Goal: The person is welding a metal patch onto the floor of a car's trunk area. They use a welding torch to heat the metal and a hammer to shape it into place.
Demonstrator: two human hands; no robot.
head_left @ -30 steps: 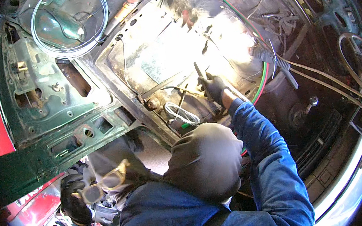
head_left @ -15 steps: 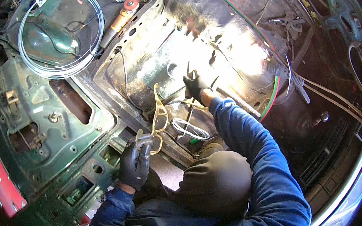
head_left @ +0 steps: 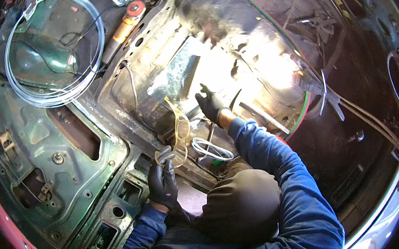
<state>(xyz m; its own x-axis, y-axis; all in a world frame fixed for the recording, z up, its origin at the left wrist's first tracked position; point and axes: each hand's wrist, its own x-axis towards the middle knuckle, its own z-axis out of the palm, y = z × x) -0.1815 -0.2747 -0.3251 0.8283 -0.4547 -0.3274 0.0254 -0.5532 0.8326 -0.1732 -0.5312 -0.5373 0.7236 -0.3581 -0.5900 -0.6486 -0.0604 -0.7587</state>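
While crouched over a stripped car body lying open in hard sunlight, gloved left hand [head_left: 163, 183] closed around one arm of a pair of yellow-tinted safety glasses [head_left: 179, 132], lifted just above the rusty sheet-metal floor pan [head_left: 123, 96]. Glasses hanging upward from the fist, lenses over the near edge of the floor pan, beside a small loop of white wire [head_left: 212, 148]. Gloved right hand [head_left: 212, 104] stretched further out over the middle of the floor pan, fingers spread wide, holding nothing, close to the bright sunlit patch of bare metal. Blue sleeves on both arms, dark hood [head_left: 240, 207] low in the foreground.

Surface rough and scarred: brown rust, scale and dull silver patches across the pan, with a crumpled grey sheet [head_left: 175, 76] near its middle. Green door shell [head_left: 52, 154] along the left edge, pierced by cut-outs and bolt holes, red outer paint showing at its far left rim. Large coil of pale wire [head_left: 53, 52] resting at the far left corner on a green panel, next to an orange-handled tool [head_left: 123, 28] with a red cap. Red and green paired hose [head_left: 294, 56] running diagonally across the right side of the pan. Dark shadowed bodywork with loose cables along the right edge.
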